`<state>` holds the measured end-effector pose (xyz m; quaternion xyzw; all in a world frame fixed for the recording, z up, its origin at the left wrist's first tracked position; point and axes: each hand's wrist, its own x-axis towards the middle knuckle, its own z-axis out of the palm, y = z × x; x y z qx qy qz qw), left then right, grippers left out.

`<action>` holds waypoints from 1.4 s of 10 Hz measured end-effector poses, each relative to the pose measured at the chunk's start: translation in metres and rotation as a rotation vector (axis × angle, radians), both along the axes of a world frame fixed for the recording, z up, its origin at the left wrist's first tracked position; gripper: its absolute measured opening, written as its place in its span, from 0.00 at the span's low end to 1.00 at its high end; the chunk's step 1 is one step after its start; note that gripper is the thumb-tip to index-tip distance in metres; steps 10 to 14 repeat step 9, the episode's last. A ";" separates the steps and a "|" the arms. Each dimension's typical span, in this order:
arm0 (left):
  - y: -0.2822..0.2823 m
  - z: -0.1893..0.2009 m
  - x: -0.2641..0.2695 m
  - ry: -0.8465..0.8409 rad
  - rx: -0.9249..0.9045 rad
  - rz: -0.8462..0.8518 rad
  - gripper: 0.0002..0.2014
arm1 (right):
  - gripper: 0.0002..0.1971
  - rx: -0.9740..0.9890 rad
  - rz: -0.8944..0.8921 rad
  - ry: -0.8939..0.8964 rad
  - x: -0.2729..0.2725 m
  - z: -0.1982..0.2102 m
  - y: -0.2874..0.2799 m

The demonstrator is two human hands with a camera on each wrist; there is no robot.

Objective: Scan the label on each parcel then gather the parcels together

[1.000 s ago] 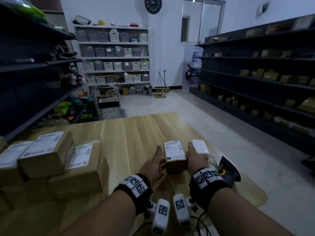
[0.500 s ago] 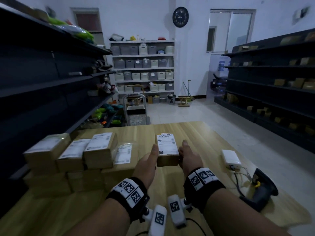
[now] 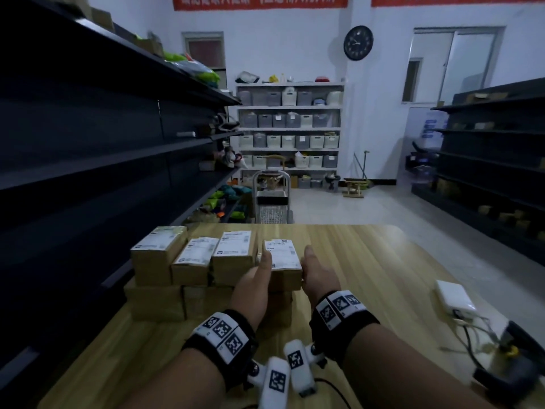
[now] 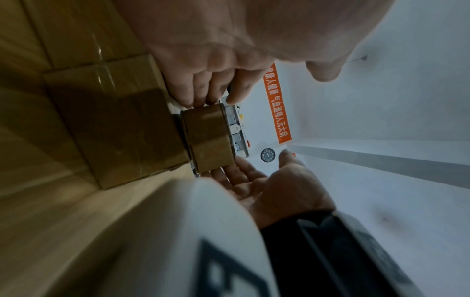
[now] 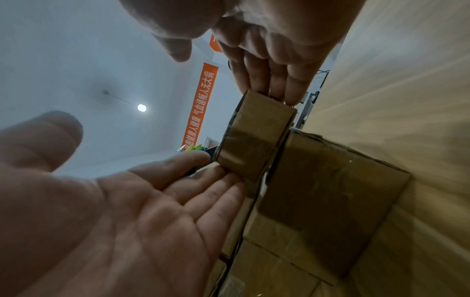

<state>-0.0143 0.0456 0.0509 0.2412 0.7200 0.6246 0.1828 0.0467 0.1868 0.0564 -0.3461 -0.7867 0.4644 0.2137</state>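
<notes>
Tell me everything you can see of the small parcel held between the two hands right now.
The small parcel is a brown cardboard box, glossy tape wrapped around its near end, a white printed label covering its top. It lies flat, label up, on a larger box at the right end of the stacked parcels. The left hand and right hand press its two sides with straight fingers. Its left side sits close against the neighbouring parcel; contact there is hidden.

**Small parcel held between two hands**

A small parcel [image 4: 207, 138] sits against a larger carton [image 4: 119, 132] on the wooden table [image 4: 50, 221]. Left hand [image 4: 216, 50] fingers touch one side, right hand [image 4: 274, 191] fingers the opposite side. Beyond the parcel hang an orange banner [image 4: 277, 104] and a clock [image 4: 268, 155].
</notes>
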 end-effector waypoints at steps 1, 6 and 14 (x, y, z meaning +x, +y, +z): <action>-0.004 0.011 0.007 0.074 -0.021 -0.002 0.43 | 0.35 0.139 0.031 -0.109 0.000 0.001 -0.001; -0.018 0.053 -0.042 0.258 -0.273 0.114 0.41 | 0.35 0.175 0.118 -0.154 -0.010 0.009 -0.007; -0.018 0.048 -0.051 0.316 -0.308 0.098 0.41 | 0.23 -0.109 0.035 0.044 -0.026 -0.008 0.007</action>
